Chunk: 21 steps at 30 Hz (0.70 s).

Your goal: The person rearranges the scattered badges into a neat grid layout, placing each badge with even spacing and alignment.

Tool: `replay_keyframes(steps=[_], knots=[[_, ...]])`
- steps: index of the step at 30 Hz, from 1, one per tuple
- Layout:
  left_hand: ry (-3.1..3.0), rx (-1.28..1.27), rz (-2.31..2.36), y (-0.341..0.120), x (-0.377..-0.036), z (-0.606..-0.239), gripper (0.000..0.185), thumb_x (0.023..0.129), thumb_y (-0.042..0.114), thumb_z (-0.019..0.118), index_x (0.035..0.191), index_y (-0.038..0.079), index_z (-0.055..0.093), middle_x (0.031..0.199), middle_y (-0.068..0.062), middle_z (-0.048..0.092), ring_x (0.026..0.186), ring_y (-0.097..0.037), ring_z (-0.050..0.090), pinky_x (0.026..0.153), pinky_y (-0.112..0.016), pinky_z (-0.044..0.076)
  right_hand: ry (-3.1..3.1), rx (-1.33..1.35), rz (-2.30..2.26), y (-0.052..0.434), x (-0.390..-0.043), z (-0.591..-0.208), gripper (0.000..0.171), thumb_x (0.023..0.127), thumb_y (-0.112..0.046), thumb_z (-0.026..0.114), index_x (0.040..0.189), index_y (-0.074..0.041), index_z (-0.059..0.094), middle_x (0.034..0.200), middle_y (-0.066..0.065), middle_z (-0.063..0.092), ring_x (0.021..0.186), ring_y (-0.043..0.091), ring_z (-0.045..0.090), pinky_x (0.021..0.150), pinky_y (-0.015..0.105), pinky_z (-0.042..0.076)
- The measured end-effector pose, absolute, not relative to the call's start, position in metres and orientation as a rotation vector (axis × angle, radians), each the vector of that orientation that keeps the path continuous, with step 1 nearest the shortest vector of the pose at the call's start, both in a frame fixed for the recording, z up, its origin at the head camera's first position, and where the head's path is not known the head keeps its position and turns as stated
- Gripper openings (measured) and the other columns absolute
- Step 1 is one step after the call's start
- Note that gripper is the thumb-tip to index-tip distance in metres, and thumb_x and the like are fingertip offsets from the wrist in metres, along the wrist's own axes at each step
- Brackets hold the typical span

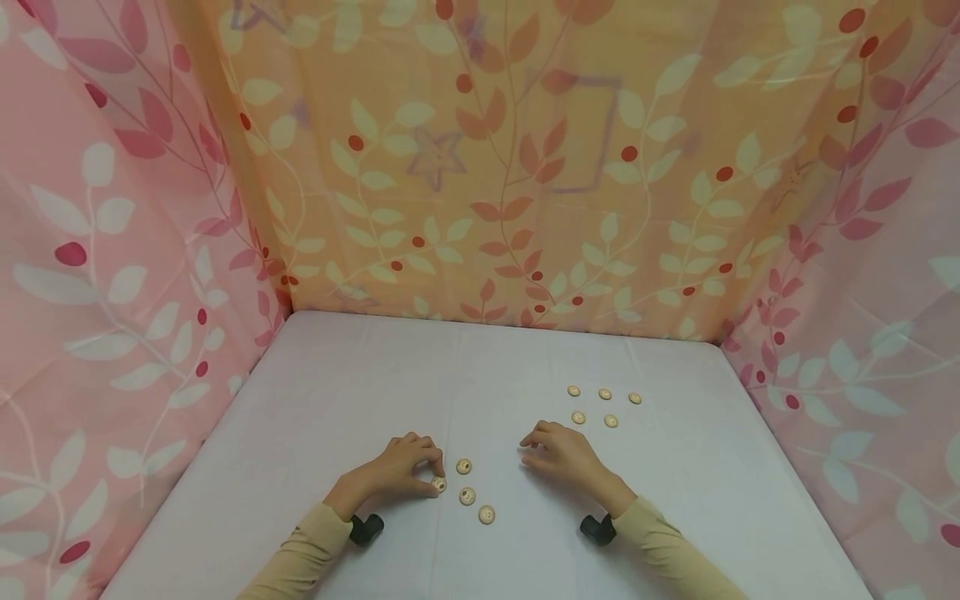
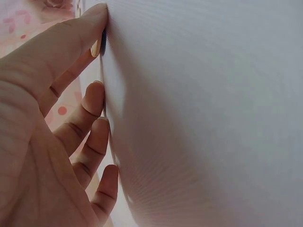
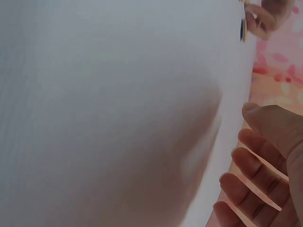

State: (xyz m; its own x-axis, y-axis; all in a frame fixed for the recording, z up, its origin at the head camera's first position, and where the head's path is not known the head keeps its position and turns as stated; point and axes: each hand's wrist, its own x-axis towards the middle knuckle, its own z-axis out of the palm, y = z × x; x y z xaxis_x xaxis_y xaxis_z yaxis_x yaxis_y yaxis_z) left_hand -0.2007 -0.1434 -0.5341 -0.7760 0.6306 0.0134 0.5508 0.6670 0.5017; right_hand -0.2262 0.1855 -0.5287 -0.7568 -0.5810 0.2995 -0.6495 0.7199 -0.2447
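Note:
My left hand [image 1: 400,468] pinches a small round wooden disc [image 1: 438,483] by its edges, between thumb and index finger, at the table surface. In the left wrist view, the thumb hides much of that disc [image 2: 96,47], and the other fingers curve loosely beside the cloth. Just right of this hand lie three similar pale discs with printed marks: an upper one [image 1: 464,467], a middle one [image 1: 467,497] and a lower one [image 1: 487,515]. Over the table to their right, my right hand [image 1: 566,457] holds nothing, its fingers relaxed and apart in the right wrist view.
Beyond the right hand, several more discs [image 1: 605,394] lie in two short rows. A white cloth covers the table [image 1: 360,367]. Patterned curtains [image 1: 495,167] enclose its back and both sides. A black wrist camera [image 1: 367,530] sits at each cuff.

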Motion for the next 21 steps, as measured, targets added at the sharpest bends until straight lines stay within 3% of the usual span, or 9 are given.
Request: replay_keyframes(steps=[21], knots=[[2.724, 0.963, 0.711, -0.142, -0.198, -0.532, 0.019, 0.075, 0.037, 0.074, 0.085, 0.029, 0.06, 0.095, 0.015, 0.052, 0.093, -0.011, 0.04, 0.087, -0.046, 0.031, -2.703, 1.334, 0.494, 0.144, -0.194, -0.527, 0.022, 0.078, -0.037, 0.071, 0.093, -0.021, 0.071, 0.085, -0.012, 0.058, 0.074, -0.001, 0.051, 0.065, 0.015, 0.042]])
